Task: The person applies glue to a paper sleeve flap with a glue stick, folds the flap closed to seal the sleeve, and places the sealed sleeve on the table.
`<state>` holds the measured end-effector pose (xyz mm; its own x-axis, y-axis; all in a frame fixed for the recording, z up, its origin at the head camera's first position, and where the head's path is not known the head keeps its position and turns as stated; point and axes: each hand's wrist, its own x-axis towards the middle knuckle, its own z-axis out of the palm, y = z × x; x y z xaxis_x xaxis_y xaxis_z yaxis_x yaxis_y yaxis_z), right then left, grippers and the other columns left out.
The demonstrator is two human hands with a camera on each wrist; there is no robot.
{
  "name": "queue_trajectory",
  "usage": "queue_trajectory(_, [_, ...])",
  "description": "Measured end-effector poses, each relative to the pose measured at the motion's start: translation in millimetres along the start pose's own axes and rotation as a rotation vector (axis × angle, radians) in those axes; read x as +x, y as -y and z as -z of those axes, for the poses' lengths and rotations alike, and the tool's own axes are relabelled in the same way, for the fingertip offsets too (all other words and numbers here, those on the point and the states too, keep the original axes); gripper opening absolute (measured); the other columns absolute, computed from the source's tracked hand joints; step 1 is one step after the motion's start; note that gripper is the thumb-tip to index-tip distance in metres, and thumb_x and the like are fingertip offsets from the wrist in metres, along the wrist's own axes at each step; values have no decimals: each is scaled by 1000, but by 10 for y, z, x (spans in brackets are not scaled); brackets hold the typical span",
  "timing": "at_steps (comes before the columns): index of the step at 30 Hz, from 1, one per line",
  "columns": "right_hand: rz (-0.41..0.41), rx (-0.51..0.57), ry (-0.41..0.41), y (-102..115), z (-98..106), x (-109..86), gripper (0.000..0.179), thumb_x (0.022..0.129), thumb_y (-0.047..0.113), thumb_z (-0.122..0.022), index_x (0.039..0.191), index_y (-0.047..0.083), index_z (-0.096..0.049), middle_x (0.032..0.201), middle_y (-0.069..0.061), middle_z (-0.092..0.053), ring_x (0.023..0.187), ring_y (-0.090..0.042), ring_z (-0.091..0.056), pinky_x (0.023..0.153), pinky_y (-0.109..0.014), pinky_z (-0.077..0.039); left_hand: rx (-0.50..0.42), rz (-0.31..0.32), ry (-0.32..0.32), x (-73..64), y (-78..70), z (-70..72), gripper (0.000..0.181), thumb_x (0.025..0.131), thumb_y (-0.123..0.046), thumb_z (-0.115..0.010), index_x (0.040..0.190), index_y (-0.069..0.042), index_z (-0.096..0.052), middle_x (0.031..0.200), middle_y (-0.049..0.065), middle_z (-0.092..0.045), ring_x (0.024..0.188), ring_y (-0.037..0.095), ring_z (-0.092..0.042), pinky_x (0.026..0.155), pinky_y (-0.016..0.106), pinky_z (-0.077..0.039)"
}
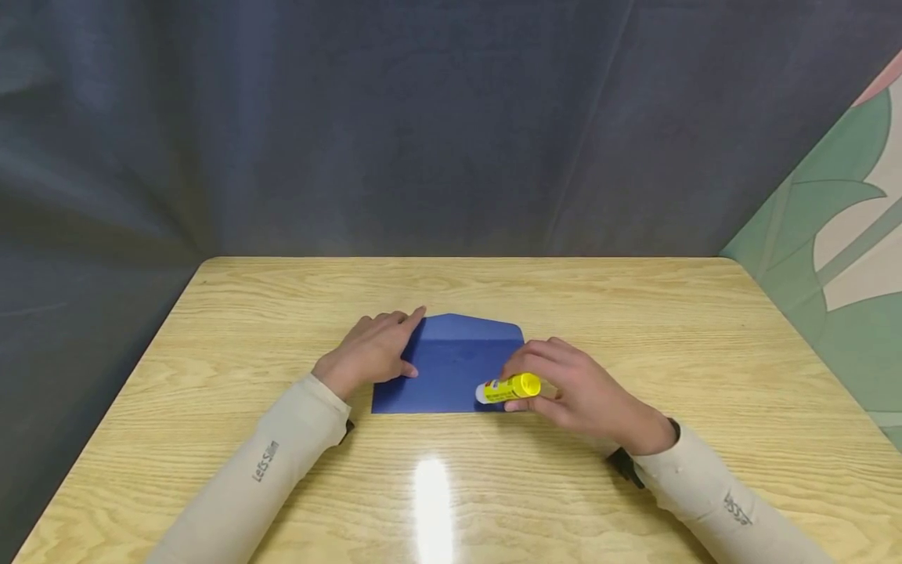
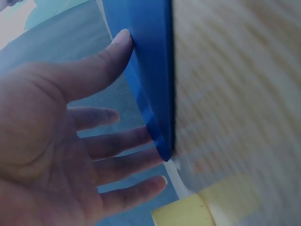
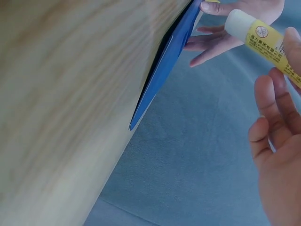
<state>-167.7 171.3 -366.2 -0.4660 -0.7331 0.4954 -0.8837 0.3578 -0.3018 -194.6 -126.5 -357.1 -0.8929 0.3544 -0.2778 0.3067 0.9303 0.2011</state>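
A blue envelope point(image 1: 458, 372) lies on the table with its flap point(image 1: 472, 327) opened out on the far side. My left hand point(image 1: 377, 348) rests at the envelope's left side, thumb on its surface and fingers spread past the edge, as the left wrist view also shows. Over the envelope's right part, my right hand point(image 1: 564, 384) holds a yellow glue stick point(image 1: 509, 388) between thumb and fingers. The stick's white end point(image 3: 239, 24) points left and its yellow end faces back to the right. Part of the envelope's right edge is hidden behind the right hand.
The wooden table point(image 1: 282, 298) ends at a dark curtain point(image 1: 437, 125) at the back. A patterned green and pink panel point(image 1: 838, 235) stands at the right. In the left wrist view, a yellow blocky thing point(image 2: 183, 212) shows beyond the fingertips.
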Motion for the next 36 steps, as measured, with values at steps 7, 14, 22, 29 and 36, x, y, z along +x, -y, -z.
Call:
queue_trajectory(7, [-16,-35,-5,39,6,30,39,73,29,-88,106,22,-68,102,13,-67,94,-4,-61,81,-18,-39,59,1,-35,-22,-5,-13,95,87,-40,-75,160,-13,-20,151,15,-47,134,36,-49,109,52,-40])
queue_trajectory(14, [-70,-81,-44,60,2,34,37,75,31,-87,105,21,-68,100,12,-68,87,-6,-60,78,-22,-44,108,-9,-96,-38,-34,-31,97,85,-41,-77,159,-9,-23,146,17,-50,133,37,-50,108,55,-39])
queue_trajectory(22, [-102,-127,-121,36,-47,10,37,72,30,-88,101,19,-69,91,11,-69,75,-7,-54,69,-25,-45,93,-14,-129,-20,-45,-64,98,83,-40,-79,158,-7,-25,146,17,-49,131,38,-50,106,53,-42])
queue_trajectory(29, [-87,-156,-105,38,-41,-2,37,72,32,-88,101,19,-69,89,9,-70,75,-8,-57,71,-27,-47,124,-26,-163,14,-50,-74,100,80,-39,-81,156,-5,-28,142,16,-49,125,35,-52,97,45,-49])
queue_trajectory(36, [-88,-162,-79,52,-14,-1,38,72,31,-88,102,19,-68,90,9,-70,76,-9,-57,73,-28,-47,140,-34,-179,10,-66,-58,87,79,-38,-82,148,-3,-42,130,14,-51,109,31,-54,85,39,-52])
